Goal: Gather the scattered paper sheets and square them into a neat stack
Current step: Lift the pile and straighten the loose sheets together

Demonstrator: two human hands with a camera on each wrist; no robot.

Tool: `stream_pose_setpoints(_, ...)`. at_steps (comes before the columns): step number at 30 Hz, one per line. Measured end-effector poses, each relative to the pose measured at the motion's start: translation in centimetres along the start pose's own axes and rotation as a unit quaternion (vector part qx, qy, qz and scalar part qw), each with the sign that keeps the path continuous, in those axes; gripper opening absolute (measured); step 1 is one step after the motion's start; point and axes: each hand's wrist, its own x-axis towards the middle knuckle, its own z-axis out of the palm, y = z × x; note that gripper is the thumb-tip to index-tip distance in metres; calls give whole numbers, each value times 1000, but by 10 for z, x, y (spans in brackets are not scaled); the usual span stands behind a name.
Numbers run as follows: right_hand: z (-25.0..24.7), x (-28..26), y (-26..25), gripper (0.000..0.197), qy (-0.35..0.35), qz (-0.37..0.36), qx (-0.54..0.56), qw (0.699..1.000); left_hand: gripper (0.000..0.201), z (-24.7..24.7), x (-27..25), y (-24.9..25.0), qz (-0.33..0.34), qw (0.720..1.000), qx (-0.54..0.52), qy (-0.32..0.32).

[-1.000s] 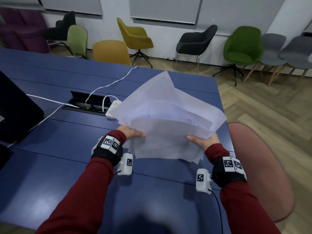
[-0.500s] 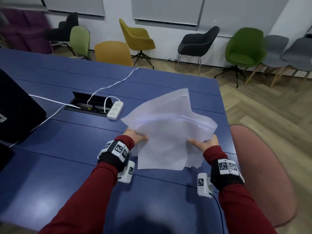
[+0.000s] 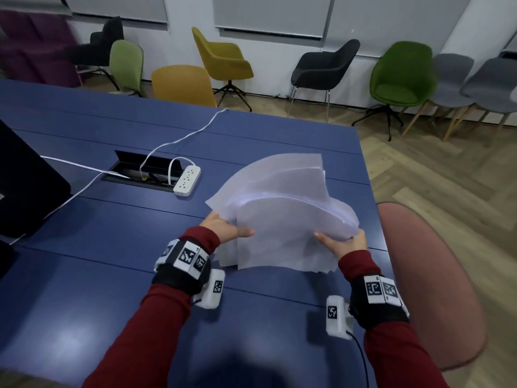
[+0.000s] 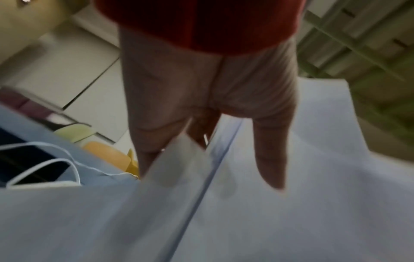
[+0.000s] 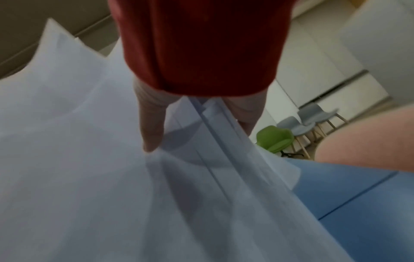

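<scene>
1. We are holding the paper sheets (image 3: 282,217) above the near right part of the blue table (image 3: 84,275); they are bowing upward, their edges uneven and fanned.
2. Our left hand (image 3: 226,229) is pinching the sheets' left edge, thumb on top, and our right hand (image 3: 342,242) is pinching the right edge, so both hands are clamped on the paper, one at each side.
3. Beyond the sheets, to their left, a white power strip (image 3: 187,180) is lying beside an open cable hatch (image 3: 140,169), with white cables (image 3: 179,140) running across the table.
4. A dark object (image 3: 25,186) is being cut off by the left edge; we cannot tell what it is.
5. A pink chair (image 3: 428,281) is sitting just right of the table, and coloured chairs (image 3: 400,77) are lining the far wall.
6. The sheets are hiding our fingers beneath them, and both wrist views are blurring.
</scene>
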Motion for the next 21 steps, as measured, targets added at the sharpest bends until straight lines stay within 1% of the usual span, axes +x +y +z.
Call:
stream_pose_setpoints(2,-3,5,1,61,-15,1,-17,1000,101,-12,0,1,-3,997,72,-37)
stream_pose_setpoints(3,-5,8,1,67,-32,-10,-27,999,105,-19,-2,3,-1,993,104,-46)
stream_pose_setpoints(4,-8,10,1,62,-45,-18,-40,998,103,-26,-3,4,11,992,111,-51)
stream_pose_setpoints(6,-15,9,-5,48,-64,-40,-55,996,87,-36,-2,6,60,995,80,-28)
stream_pose_setpoints(8,-19,6,-12,48,-102,-76,-42,991,77,-40,-4,12,106,994,37,-15)
stream_pose_setpoints(10,-18,3,-14,47,-138,-100,-18,985,63,-36,-3,17,129,991,-25,-9)
stream_pose_setpoints(11,-17,3,-14,47,-143,-102,-7,984,49,-32,-3,20,135,988,-78,1)
stream_pose_setpoints(12,-17,3,-14,46,-144,-102,3,984,29,-30,-1,21,123,982,-140,13)
stream_pose_setpoints(13,-17,2,-14,44,-142,-98,11,985,13,-28,-4,24,118,974,-192,24)
stream_pose_setpoints(14,-17,2,-12,41,-138,-86,20,987,16,-24,-2,20,110,973,-202,32)
stream_pose_setpoints(16,-14,4,-6,40,-123,-64,31,990,13,-16,0,14,122,976,-182,4)
stream_pose_setpoints(18,-9,3,-2,44,-106,-59,35,992,43,-7,4,12,152,976,-155,-25)
stream_pose_setpoints(19,-6,3,-1,43,-98,-61,37,993,51,-2,4,13,155,977,-148,-10)
stream_pose_setpoints(21,-1,5,0,40,-86,-68,40,993,73,8,10,15,126,982,-136,47)
